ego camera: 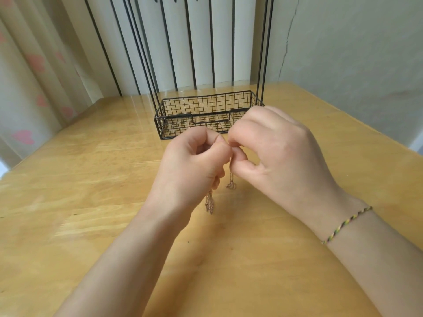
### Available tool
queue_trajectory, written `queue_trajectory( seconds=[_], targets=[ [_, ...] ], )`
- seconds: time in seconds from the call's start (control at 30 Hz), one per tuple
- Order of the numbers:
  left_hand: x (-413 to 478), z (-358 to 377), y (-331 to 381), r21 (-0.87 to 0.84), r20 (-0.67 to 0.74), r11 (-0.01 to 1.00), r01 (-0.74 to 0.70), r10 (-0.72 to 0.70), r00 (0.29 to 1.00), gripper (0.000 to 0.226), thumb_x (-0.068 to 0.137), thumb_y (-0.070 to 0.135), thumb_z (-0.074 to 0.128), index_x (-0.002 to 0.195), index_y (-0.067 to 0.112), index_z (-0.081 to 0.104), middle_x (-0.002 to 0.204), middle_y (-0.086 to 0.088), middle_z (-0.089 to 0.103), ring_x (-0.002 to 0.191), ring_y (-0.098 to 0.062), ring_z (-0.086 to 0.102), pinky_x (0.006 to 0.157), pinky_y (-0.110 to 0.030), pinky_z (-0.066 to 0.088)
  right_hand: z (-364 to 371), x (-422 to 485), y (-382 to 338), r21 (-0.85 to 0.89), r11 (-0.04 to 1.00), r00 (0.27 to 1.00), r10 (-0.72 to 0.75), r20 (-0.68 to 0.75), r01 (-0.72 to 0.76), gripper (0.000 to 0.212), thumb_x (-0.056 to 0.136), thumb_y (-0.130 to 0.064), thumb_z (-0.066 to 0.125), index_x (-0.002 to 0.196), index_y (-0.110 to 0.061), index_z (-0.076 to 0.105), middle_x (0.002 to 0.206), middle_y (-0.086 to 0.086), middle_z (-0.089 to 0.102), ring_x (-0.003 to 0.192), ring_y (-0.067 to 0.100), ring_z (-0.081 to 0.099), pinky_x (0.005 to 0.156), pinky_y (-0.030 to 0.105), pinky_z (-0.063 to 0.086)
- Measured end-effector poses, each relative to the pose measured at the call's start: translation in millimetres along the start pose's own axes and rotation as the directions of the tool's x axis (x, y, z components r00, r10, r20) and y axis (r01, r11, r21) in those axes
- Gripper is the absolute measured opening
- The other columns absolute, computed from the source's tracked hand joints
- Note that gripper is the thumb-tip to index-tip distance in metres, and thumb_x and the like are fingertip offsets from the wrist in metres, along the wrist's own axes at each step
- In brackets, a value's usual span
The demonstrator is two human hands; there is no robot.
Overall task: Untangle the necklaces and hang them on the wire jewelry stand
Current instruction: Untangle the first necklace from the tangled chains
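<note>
Thin rose-gold necklaces (209, 203) dangle in a tangle between my two hands, just above the wooden table (91, 179). My left hand (192, 165) pinches the chains with curled fingers; a bunch hangs below its palm. My right hand (274, 154) pinches them right beside it, fingertips touching the left, and a short end with a small clump (231, 185) hangs below its thumb. The black wire jewelry stand (206, 115) stands just behind the hands, its basket base empty and its tall uprights running out of the top of the frame. The hooks at its top are barely visible.
A woven thread bracelet (345, 224) circles my right wrist. Behind the table stand a white ribbed radiator (201, 42), a curtain with pink hearts (34, 76) at the left and a grey wall (354, 53) at the right.
</note>
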State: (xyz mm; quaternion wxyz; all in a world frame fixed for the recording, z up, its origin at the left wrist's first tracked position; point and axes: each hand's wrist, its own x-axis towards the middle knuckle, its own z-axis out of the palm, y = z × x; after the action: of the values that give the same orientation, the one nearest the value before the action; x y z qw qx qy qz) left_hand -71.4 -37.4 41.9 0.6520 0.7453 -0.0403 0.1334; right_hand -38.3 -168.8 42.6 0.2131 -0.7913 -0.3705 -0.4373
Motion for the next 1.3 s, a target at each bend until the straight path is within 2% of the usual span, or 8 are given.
queue_trajectory(
  seconds=[0.2, 0.37, 0.57, 0.7, 0.8, 0.9, 1.03, 1.3],
  targets=[
    [-1.8, 1.8, 7.5, -0.217, 0.088, 0.964, 0.156, -0.139, 0.986, 0.018, 0.085, 0.003, 0.051, 0.07, 0.014, 0.054, 0.057, 0.004, 0.05, 0.049, -0.007, 0.044, 0.046, -0.019, 0.038, 2.8, -0.5, -1.9, 0.198, 0.966, 0.985, 0.171, -0.005, -0.167, 0.003, 0.067, -0.005, 0.057, 0.068, -0.008, 0.057, 0.07, 0.004, 0.052, 0.067, 0.021, 0.048, 0.057, 0.036, 0.044],
    [-1.0, 1.7, 8.4, -0.429, 0.222, 0.85, 0.307, -0.23, 0.948, 0.019, 0.087, 0.004, 0.05, 0.072, 0.014, 0.057, 0.058, 0.002, 0.052, 0.051, -0.008, 0.05, 0.05, -0.02, 0.045, 7.4, -1.4, -4.7, 0.544, 0.769, 0.926, 0.376, 0.04, -0.336, 0.007, 0.066, 0.0, 0.057, 0.067, -0.007, 0.056, 0.069, 0.005, 0.054, 0.061, 0.015, 0.052, 0.056, 0.025, 0.044],
    [-3.2, -2.2, 12.5, -0.134, 0.048, 0.99, 0.041, -0.035, 0.998, 0.012, 0.086, 0.006, 0.062, 0.077, 0.013, 0.067, 0.065, 0.001, 0.063, 0.058, -0.008, 0.058, 0.054, -0.023, 0.051, 6.0, -2.4, 0.4, 0.588, 0.718, 0.913, 0.399, 0.089, -0.372, 0.008, 0.07, 0.0, 0.059, 0.068, -0.008, 0.057, 0.071, 0.004, 0.054, 0.061, 0.006, 0.051, 0.057, 0.016, 0.042],
    [-4.3, -4.8, 15.8, 0.096, 0.0, 0.986, -0.14, 0.14, 0.99, 0.013, 0.084, 0.005, 0.066, 0.074, 0.012, 0.066, 0.061, 0.003, 0.061, 0.056, -0.006, 0.058, 0.048, -0.022, 0.05, 6.7, -2.4, -0.3, 0.559, 0.747, 0.92, 0.385, 0.081, -0.361, 0.005, 0.07, -0.004, 0.059, 0.068, -0.008, 0.057, 0.071, 0.005, 0.054, 0.064, 0.011, 0.05, 0.058, 0.02, 0.043],
    [-5.0, -3.1, 15.9, 0.18, -0.001, 0.968, -0.176, 0.179, 0.984, 0.013, 0.086, 0.006, 0.062, 0.075, 0.013, 0.062, 0.062, 0.004, 0.059, 0.056, -0.006, 0.059, 0.046, -0.023, 0.049, 6.7, -2.6, -1.2, 0.549, 0.756, 0.921, 0.381, 0.077, -0.358, 0.004, 0.069, -0.003, 0.059, 0.069, -0.007, 0.057, 0.071, 0.004, 0.054, 0.064, 0.012, 0.05, 0.058, 0.018, 0.041],
    [-5.3, -2.5, 16.8, -0.038, -0.032, 0.998, -0.046, 0.045, 0.998, 0.015, 0.091, 0.006, 0.054, 0.077, 0.012, 0.057, 0.067, 0.001, 0.059, 0.055, -0.009, 0.058, 0.045, -0.025, 0.048, 6.4, -2.6, 0.6, 0.6, 0.709, 0.91, 0.407, 0.08, -0.37, 0.008, 0.07, -0.001, 0.057, 0.068, -0.009, 0.055, 0.07, 0.002, 0.053, 0.063, 0.011, 0.049, 0.058, 0.017, 0.04],
    [-2.9, -3.5, 19.6, -0.358, -0.03, 0.929, 0.099, -0.117, 0.993, 0.017, 0.095, 0.007, 0.046, 0.08, 0.012, 0.053, 0.078, -0.002, 0.061, 0.055, -0.01, 0.057, 0.042, -0.022, 0.043, 7.0, -2.0, 1.7, 0.665, 0.647, 0.904, 0.415, 0.103, -0.373, 0.014, 0.071, 0.0, 0.055, 0.067, -0.013, 0.05, 0.068, -0.005, 0.05, 0.063, 0.006, 0.047, 0.058, 0.015, 0.038],
    [-1.9, -1.4, 16.8, -0.402, -0.08, 0.912, 0.087, -0.13, 0.988, 0.016, 0.092, 0.002, 0.046, 0.081, 0.012, 0.051, 0.068, 0.002, 0.062, 0.053, -0.01, 0.048, 0.039, -0.018, 0.033, 6.9, -0.5, 0.8, 0.786, 0.47, 0.888, 0.409, 0.21, -0.402, 0.015, 0.071, 0.0, 0.054, 0.068, -0.015, 0.051, 0.066, -0.005, 0.05, 0.062, 0.012, 0.047, 0.057, 0.02, 0.042]
  ],
)
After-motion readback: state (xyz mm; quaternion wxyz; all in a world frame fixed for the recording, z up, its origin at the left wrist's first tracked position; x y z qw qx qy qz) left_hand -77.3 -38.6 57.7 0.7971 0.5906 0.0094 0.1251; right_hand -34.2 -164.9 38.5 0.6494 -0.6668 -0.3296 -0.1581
